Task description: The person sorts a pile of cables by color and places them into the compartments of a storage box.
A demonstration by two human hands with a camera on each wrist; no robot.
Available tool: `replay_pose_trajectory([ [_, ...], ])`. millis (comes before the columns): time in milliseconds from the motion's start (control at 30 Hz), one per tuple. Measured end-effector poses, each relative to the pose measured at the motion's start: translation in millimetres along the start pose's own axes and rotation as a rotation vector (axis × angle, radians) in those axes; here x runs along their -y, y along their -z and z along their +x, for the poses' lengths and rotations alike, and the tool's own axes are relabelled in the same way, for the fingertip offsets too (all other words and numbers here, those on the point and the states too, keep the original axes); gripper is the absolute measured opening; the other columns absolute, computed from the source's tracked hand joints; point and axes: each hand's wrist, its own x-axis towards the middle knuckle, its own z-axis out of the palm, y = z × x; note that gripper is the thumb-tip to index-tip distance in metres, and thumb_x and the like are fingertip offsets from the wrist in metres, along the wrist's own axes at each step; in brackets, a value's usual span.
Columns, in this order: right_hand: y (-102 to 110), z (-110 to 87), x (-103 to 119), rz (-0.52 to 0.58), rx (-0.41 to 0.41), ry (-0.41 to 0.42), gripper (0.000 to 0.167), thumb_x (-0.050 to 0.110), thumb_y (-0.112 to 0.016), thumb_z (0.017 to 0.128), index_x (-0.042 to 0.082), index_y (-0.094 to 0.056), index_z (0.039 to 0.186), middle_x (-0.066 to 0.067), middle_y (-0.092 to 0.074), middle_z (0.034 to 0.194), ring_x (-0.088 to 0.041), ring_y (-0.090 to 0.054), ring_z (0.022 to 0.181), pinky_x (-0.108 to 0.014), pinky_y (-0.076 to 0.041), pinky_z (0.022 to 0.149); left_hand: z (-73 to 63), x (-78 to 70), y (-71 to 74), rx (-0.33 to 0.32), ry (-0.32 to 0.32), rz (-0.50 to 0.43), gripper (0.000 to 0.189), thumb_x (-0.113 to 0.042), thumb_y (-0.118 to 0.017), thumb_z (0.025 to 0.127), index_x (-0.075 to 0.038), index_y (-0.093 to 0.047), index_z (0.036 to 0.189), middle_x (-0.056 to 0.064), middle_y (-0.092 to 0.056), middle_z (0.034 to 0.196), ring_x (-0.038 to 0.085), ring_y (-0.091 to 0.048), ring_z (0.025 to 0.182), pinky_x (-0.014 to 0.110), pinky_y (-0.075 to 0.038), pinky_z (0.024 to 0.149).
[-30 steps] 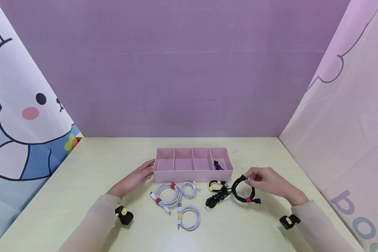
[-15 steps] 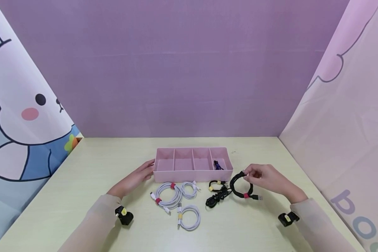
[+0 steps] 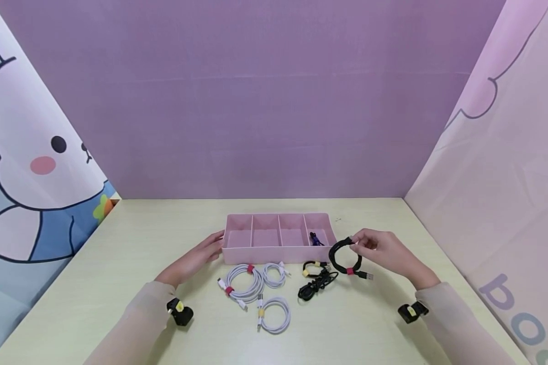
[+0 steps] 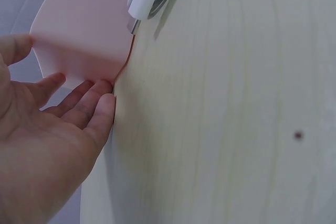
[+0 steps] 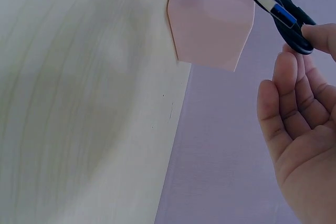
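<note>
My right hand [image 3: 383,253] pinches a coiled black USB cable [image 3: 333,259] between thumb and fingertips. The coil hangs in the air at the right end of a pink four-compartment box [image 3: 280,255], overlapping its corner in the head view. A red tie [image 3: 350,271] binds the coil, and its USB plug [image 5: 277,10] shows in the right wrist view. My left hand [image 3: 196,258] touches the box's left end; in the left wrist view its extended fingers [image 4: 100,114] rest against the end wall, low by the table. A small dark blue cable [image 3: 315,240] lies in the rightmost compartment.
In front of the box lie a bundled black cable [image 3: 311,289] and a small black coil with yellow ties [image 3: 306,273]. Left of them are a large white coil [image 3: 244,296], a smaller white one [image 3: 274,285] and a white coil with a yellow tie [image 3: 276,332].
My right hand has lifted the black USB cable and carried it left and away from me, up to the box's right end. The left hand and the box have stayed put.
</note>
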Motion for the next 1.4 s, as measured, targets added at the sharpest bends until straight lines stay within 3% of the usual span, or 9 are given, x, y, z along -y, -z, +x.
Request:
replay_pose_trajectory([
  [467,-3.6,8.4,5.2,-0.012,-0.062,0.018,0.007,0.016,-0.071,0.096,0.012,-0.071,0.1,0.007,-0.066,0.08,-0.011,-0.059,0.069,-0.024,-0.05,0.06,0.0,0.5,0.0,0.008,-0.015,-0.005,0.06,-0.039,-0.033,0.111,-0.013,-0.014,0.162,0.015,-0.02,0.164,0.036,-0.026,0.147,0.05,-0.022,0.12],
  [1067,-6.3,20.8,7.3,-0.031,-0.11,-0.025,0.01,0.02,-0.07,0.096,0.012,-0.071,0.102,0.006,-0.067,0.081,-0.014,-0.06,0.07,-0.026,-0.05,0.061,0.4,-0.7,-0.2,0.008,-0.02,-0.004,0.058,-0.036,-0.031,0.112,-0.012,-0.015,0.161,0.015,-0.019,0.164,0.036,-0.025,0.147,0.049,-0.023,0.12],
  [1400,-8.3,26.6,8.3,-0.035,-0.153,-0.031,0.016,0.021,-0.069,0.098,0.007,-0.071,0.105,0.004,-0.067,0.079,-0.013,-0.06,0.069,-0.025,-0.051,0.061,-0.2,1.3,0.0,0.009,-0.016,-0.013,0.062,-0.042,-0.034,0.11,-0.014,-0.015,0.162,0.016,-0.021,0.164,0.037,-0.027,0.147,0.053,-0.021,0.12],
])
